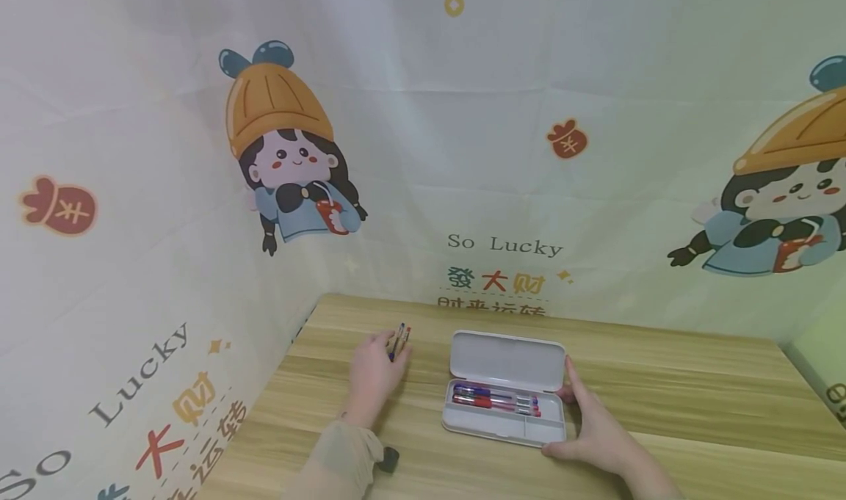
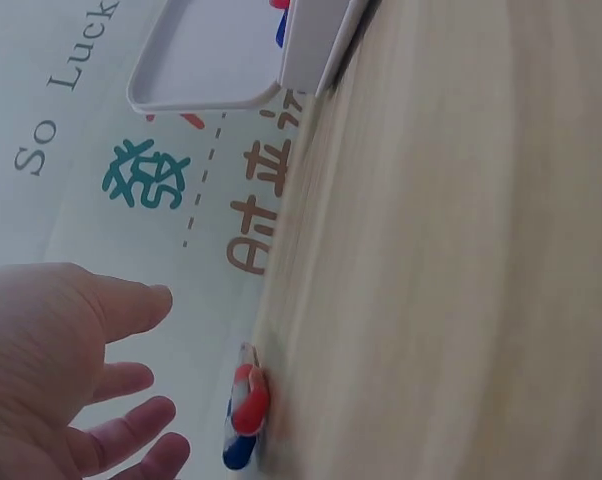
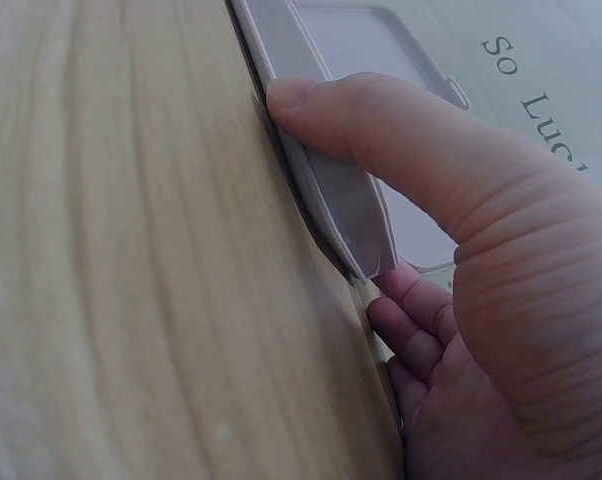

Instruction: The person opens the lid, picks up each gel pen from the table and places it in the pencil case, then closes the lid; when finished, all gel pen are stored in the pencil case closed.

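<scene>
A pale pencil case lies open on the table, its lid [image 1: 507, 359] raised at the back and its tray [image 1: 482, 421] at the front. Several pens with blue and red grips, such as a red pen [image 1: 474, 401], lie in the tray's rear compartment. My right hand [image 1: 598, 428] grips the case's right end, thumb on the front wall [image 3: 341, 190] and fingers at the far side. To the left of the case, my left hand [image 1: 374, 371] is beside some loose pens [image 2: 247, 405] with red and blue ends. In the left wrist view its fingers are spread, apart from those pens.
The wood-grain table [image 1: 661, 397] runs back to a printed cloth wall [image 1: 410, 147] with cartoon figures and lettering. A small dark object [image 1: 388, 459] sits by the left sleeve [image 1: 340, 456]. The tray's front section has a divider [image 1: 525, 428].
</scene>
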`<action>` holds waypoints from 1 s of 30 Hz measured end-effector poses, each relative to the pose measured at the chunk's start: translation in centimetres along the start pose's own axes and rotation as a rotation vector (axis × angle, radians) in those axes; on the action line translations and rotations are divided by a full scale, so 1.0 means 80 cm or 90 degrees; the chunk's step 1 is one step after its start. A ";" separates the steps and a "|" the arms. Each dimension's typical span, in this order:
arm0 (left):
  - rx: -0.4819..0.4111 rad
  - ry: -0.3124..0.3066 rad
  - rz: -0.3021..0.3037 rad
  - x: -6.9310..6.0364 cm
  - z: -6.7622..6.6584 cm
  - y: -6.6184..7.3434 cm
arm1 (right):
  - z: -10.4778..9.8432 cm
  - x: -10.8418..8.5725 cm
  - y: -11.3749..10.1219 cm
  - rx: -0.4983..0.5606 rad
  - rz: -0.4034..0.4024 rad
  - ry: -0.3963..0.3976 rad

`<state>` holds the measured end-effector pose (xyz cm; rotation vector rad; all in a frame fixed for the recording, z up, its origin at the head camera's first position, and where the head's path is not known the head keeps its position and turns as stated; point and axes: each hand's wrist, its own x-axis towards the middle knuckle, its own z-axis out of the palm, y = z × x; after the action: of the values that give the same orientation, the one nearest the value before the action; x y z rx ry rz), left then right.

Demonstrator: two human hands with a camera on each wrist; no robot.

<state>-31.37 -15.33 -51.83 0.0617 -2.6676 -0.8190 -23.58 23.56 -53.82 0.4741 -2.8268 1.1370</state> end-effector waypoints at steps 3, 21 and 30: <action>0.020 -0.014 -0.022 0.001 -0.002 -0.003 | 0.000 0.000 0.001 0.000 0.000 0.000; 0.045 -0.099 -0.076 0.002 -0.001 -0.019 | 0.000 0.000 0.000 -0.001 0.003 -0.001; 0.053 -0.104 -0.080 0.002 0.001 -0.020 | 0.000 0.001 -0.001 0.003 0.006 -0.004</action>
<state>-31.61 -16.64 -52.74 0.1923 -2.8769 -0.7806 -23.62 23.52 -53.75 0.4655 -2.8357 1.1450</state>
